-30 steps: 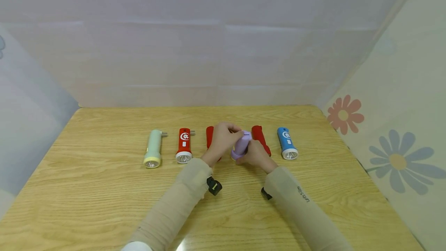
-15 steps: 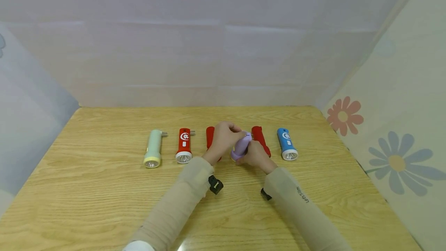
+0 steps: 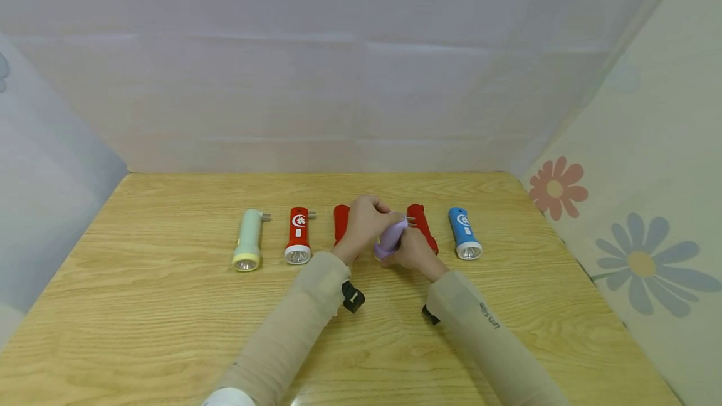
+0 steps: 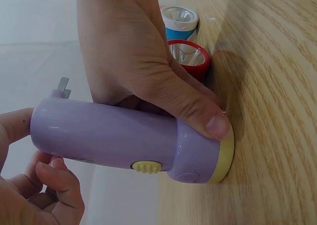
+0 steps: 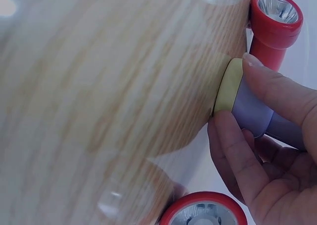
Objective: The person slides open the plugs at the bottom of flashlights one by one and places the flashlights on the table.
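Note:
A purple flashlight [image 3: 389, 238] with a yellow rim stands lens-down on the wooden table, slightly tilted. My right hand [image 3: 416, 249] grips it by its wide head, thumb on one side and fingers on the other, as the right wrist view shows. At the raised tail end, my left hand [image 3: 363, 227] holds on with the thumb across the end and the fingers curled by the side. Two metal plug prongs [image 4: 64, 84] stick out from the tail. On the barrel sits a yellow slide switch [image 4: 146, 167]. Part of the body hides behind the hands.
Flashlights lie in a row: pale green [image 3: 248, 240], red with white rim [image 3: 298, 234], plain red [image 3: 341, 221] partly behind my left arm, another plain red [image 3: 420, 224], and blue [image 3: 465, 232] at the right. The table's back edge [image 3: 316, 173] meets a pale wall sheet.
The plug prongs of the purple flashlight have come into view, pointing right. My left hand and wrist have shifted slightly right. The right hand stays in place.

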### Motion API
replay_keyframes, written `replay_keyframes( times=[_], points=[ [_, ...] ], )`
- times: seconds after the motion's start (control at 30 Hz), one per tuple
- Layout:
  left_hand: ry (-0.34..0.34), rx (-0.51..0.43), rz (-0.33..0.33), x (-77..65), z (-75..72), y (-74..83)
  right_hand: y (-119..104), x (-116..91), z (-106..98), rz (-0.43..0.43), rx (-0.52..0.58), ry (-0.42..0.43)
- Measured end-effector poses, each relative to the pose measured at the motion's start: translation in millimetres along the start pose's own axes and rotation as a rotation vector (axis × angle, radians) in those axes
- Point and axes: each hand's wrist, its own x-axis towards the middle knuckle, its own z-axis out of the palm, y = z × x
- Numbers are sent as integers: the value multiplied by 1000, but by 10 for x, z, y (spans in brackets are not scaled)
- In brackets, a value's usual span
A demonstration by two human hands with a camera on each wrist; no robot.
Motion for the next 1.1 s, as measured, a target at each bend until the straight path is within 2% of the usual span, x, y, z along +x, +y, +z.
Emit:
replay_keyframes(
  times=[0.4,0.57,0.9,1.1],
  points=[
    [-74,-59,19,12,-26,-114,2,16,6,5,-5,-22],
    [-102,-93,54,-9,-58,-159,9,14,9,-2,-7,-17],
    [-159,-39,243,-62,-141,-205,3,9,1,-23,-2,-17],
    [-185,8,296,-88,-159,-202,11,5,0,-30,15,-12]
  ],
)
